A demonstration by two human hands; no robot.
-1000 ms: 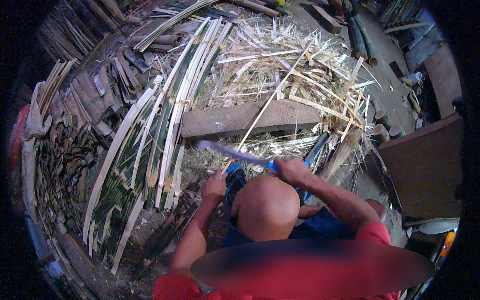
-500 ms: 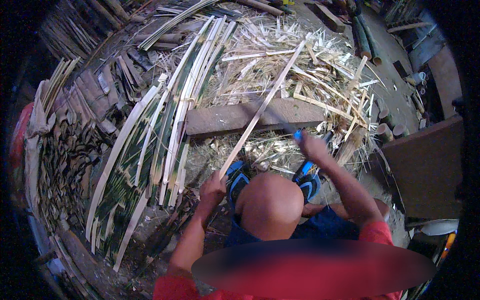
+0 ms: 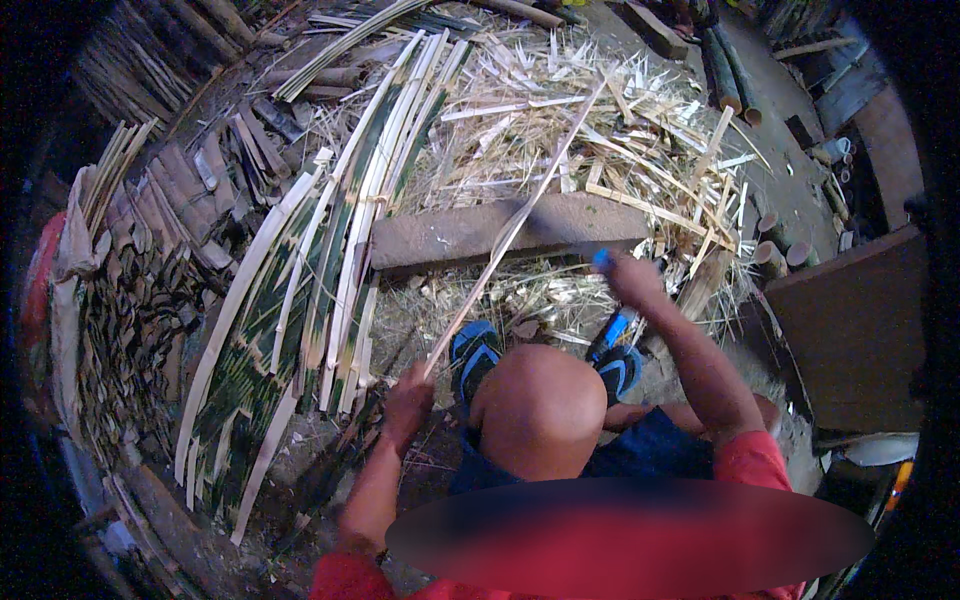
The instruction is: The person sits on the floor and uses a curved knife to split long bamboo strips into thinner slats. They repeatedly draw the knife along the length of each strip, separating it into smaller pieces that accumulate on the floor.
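Note:
My left hand [image 3: 408,402] is closed round the near end of a long pale bamboo strip [image 3: 478,294]. The strip slants away to the upper right, crossing a thick wooden beam [image 3: 430,238], and its far end reaches over the shavings. My right hand [image 3: 636,281] grips a knife [image 3: 602,260] by its blue handle, just past the right end of the beam. Its dark blade, blurred by motion, points left over the beam towards the strip; whether the edge touches the strip I cannot tell.
Split green-and-white bamboo strips [image 3: 340,250] lie in a bundle on the left. Beyond the beam spreads a heap of shavings [image 3: 560,110]. Another blue-handled tool [image 3: 612,332] lies by my right sandal [image 3: 620,372]. A brown board [image 3: 850,330] stands at the right.
My left hand has drawn back slightly towards me and left, pulling the strip along. The strip now looks narrower and twisted, turned partly edge-on. My right hand has shifted a little to the right.

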